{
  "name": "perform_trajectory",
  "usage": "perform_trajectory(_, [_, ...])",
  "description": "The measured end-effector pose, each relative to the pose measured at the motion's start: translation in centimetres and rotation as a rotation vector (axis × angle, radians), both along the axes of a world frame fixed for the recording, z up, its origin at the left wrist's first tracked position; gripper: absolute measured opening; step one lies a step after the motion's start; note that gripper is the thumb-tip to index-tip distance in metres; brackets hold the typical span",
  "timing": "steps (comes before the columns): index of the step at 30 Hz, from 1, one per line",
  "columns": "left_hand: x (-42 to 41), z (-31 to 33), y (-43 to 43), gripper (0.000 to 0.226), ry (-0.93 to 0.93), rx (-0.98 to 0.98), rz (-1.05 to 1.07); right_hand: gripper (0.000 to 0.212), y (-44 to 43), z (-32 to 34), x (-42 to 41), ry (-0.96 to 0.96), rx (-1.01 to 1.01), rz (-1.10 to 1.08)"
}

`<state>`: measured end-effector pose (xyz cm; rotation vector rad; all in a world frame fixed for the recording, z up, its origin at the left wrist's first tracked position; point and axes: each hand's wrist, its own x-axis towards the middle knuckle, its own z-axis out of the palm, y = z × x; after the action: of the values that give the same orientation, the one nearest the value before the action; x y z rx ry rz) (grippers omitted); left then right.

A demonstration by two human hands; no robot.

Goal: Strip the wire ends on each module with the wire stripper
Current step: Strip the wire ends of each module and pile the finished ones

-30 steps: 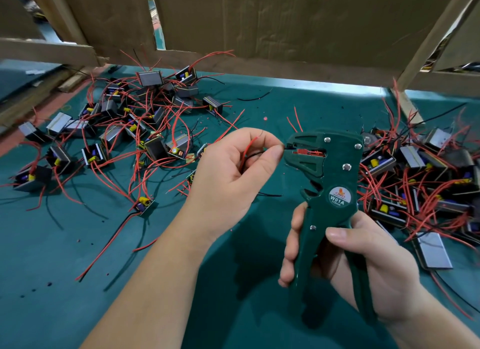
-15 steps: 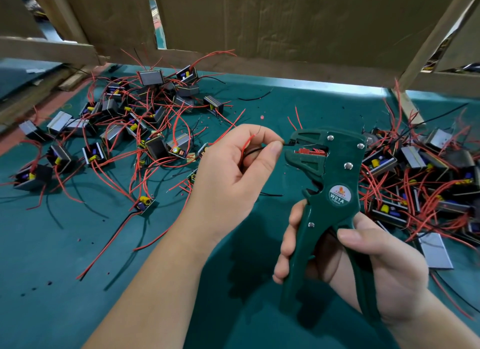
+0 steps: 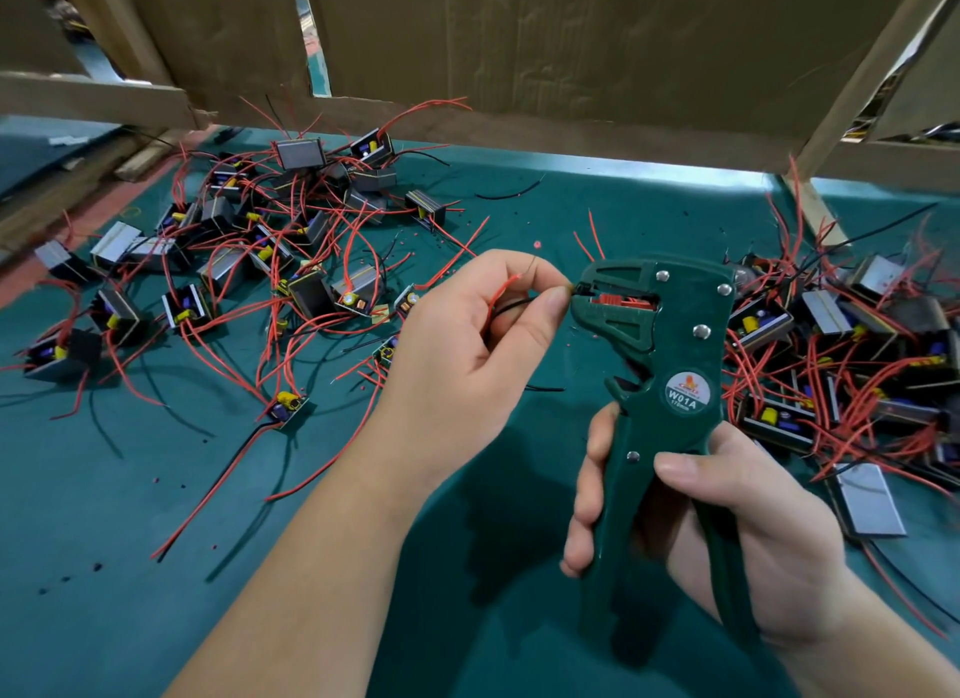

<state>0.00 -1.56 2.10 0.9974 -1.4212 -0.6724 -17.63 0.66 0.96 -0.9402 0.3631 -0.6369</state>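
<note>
My right hand grips the handles of a dark green wire stripper, held upright with its jaws pointing left. My left hand pinches a black wire between thumb and fingers, and the wire's end sits in the stripper's jaws at my thumb tip. A red wire curls up inside the same hand. The module these wires belong to is hidden behind my left hand.
A loose pile of small modules with red and black wires spreads over the green mat at the left. A second pile of modules lies at the right. Cardboard panels wall off the back. Bits of stripped insulation dot the mat.
The stripper's handles have squeezed closer together, and its jaws have met the wire end at my left thumb. My left hand has stayed where it was.
</note>
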Motion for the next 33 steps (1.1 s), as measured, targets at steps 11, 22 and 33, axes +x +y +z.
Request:
perform_trajectory(11, [0.0, -0.1, 0.0, 0.008, -0.031, -0.02, 0.002, 0.044, -0.4, 0.3, 0.0, 0.046, 0.08, -0.106])
perform_trajectory(22, [0.8, -1.7, -1.0, 0.024, -0.335, 0.16, 0.013, 0.035, -1.0, 0.5, 0.5, 0.136, 0.237, -0.361])
perform_trajectory(33, [-0.1, -0.7, -1.3, 0.026, 0.57, 0.482, -0.011, 0.07, -1.4, 0.0, 0.1, -0.012, 0.216, -0.246])
